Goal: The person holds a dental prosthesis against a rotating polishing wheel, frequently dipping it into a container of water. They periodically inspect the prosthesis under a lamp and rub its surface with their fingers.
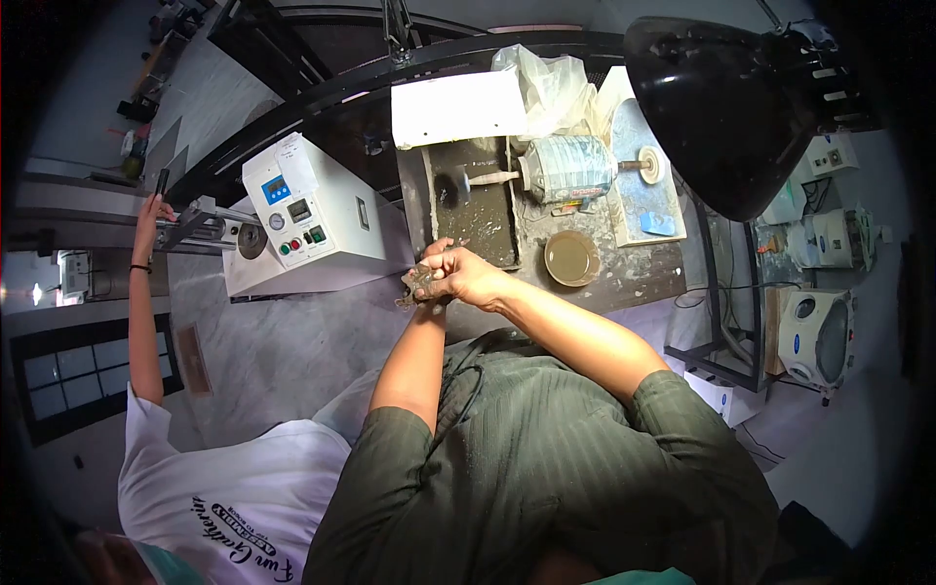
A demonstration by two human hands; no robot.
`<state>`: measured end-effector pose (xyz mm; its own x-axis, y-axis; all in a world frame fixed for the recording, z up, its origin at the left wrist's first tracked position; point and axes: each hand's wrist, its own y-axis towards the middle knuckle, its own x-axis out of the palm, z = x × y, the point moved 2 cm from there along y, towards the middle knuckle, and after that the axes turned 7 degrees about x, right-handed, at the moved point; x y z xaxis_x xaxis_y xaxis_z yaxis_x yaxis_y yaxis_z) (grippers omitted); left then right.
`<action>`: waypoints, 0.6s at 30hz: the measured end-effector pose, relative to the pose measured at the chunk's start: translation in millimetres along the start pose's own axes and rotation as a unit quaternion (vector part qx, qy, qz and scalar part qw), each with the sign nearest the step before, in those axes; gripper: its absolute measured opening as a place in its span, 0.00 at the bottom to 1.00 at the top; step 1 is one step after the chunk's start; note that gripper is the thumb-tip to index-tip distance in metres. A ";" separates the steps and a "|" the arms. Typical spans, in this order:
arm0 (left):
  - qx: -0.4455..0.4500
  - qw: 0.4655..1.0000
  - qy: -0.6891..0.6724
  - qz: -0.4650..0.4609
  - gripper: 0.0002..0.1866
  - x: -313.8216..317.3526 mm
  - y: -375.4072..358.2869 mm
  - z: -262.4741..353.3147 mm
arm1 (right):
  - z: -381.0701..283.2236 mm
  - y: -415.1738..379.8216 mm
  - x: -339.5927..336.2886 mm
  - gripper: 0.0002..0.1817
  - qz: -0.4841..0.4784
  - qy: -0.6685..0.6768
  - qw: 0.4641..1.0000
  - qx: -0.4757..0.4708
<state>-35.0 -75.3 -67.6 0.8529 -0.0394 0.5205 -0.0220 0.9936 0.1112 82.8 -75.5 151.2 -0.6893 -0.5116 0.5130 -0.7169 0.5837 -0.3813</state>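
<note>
Fingers of both our hands pinched around a small dark grimy cast piece (417,283), held just in front of the polishing bench.

Our right hand (466,276) wraps over it, our left hand (427,292) grips from underneath; looks like we're mid-polish, checking the piece. Next we'd likely need a firm pinch to bring it to the dark buffing wheel (450,185) on the silver polishing motor (568,168), near the round brown slurry dish (571,257). A co-worker's hand (153,216) is at the white control-box machine (312,210).

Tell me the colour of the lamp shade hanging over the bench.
Glossy black; the lamp shade shows clearly at upper right in the head view.
</note>
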 end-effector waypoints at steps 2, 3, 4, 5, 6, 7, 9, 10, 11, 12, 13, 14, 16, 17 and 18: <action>0.001 1.000 -0.015 0.001 0.19 1.4 1.5 1.1 | -1.3 -1.1 -0.6 0.15 0.002 0.010 1.000 0.007; 0.002 1.000 -0.022 0.002 0.19 3.4 3.5 0.5 | -1.3 -1.2 -1.4 0.15 0.003 0.020 1.000 0.013; 0.003 1.000 -0.029 0.002 0.19 4.3 1.8 1.7 | -1.5 -1.1 -2.5 0.15 0.002 0.020 1.000 0.013; 0.004 0.999 -0.036 0.003 0.19 5.2 0.7 2.8 | -1.8 -1.3 -3.7 0.14 0.006 0.010 1.000 0.004; 0.006 0.999 -0.043 0.004 0.19 6.0 2.0 3.7 | -3.5 -2.1 -4.1 0.14 0.010 -0.001 1.000 -0.004; 0.008 0.999 -0.050 0.005 0.19 6.8 2.1 5.1 | -5.3 -3.0 -4.8 0.14 0.009 -0.001 1.000 -0.004; 0.012 0.998 -0.061 0.010 0.19 16.3 2.0 0.8 | -7.9 -5.5 -6.2 0.14 0.007 0.007 1.000 0.007; 0.015 0.998 -0.066 0.012 0.19 13.0 5.9 5.0 | -8.1 -5.8 -7.1 0.14 0.003 0.006 1.000 0.007; 0.019 0.997 -0.071 0.016 0.19 19.3 2.4 2.0 | -7.9 -6.0 -8.0 0.14 0.005 0.017 1.000 0.007; 0.022 0.997 -0.076 0.020 0.19 26.5 8.9 -3.9 | -7.3 -6.2 -8.7 0.14 0.007 0.028 1.000 0.008; 0.026 0.996 -0.081 0.025 0.19 22.4 7.2 0.6 | -6.9 -6.5 -9.3 0.14 0.007 0.041 0.999 0.003; 0.028 0.995 -0.086 0.030 0.19 20.0 5.4 3.4 | -6.0 -6.7 -9.8 0.14 0.003 0.041 0.999 0.006; 0.001 0.995 -0.100 -0.006 0.30 10.4 2.9 -0.4 | -8.2 -8.2 -11.6 0.14 0.012 0.039 0.999 0.015; 0.004 0.998 -0.067 -0.004 0.30 7.6 4.4 -4.4 | -9.0 -9.5 -12.1 0.14 0.015 0.041 0.999 0.027; 0.006 0.999 -0.035 -0.002 0.29 10.2 6.4 -1.9 | -9.7 -10.7 -11.3 0.14 0.016 0.042 0.999 0.028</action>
<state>-25.4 -69.1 -63.2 0.8147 -0.0509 0.5777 -0.0255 0.9920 0.1234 99.2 -69.8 157.0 -0.7025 -0.4376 0.5613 -0.7010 0.5616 -0.4395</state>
